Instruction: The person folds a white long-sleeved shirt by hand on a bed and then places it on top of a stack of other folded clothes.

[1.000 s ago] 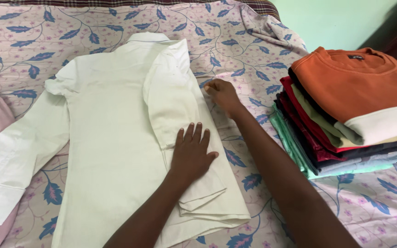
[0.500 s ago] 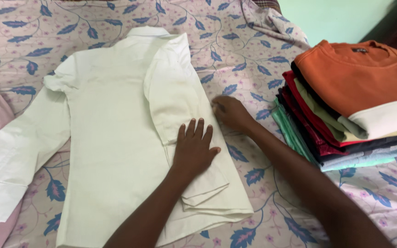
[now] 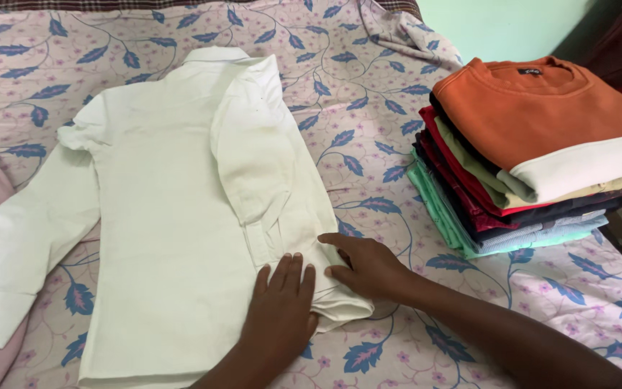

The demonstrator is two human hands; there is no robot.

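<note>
Floral bedsheet [image 3: 368, 115] beneath white shirt [image 3: 174, 216]; green wall [image 3: 512, 25] behind; both hands, left [image 3: 282, 306] and right [image 3: 368, 266], flat, unclenched, on its hem.

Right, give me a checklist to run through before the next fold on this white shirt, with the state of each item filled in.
1. Right sleeve folded in over the shirt back: ok.
2. Left hand pressed flat on the folded side: ok.
3. Right hand at the folded edge near the hem: ok.
4. Left sleeve folded in: not ok, it lies spread out on the bedsheet.
5. Collar flat at the top: ok.
6. Front buttons fastened: cannot tell, the shirt lies face down.
</note>
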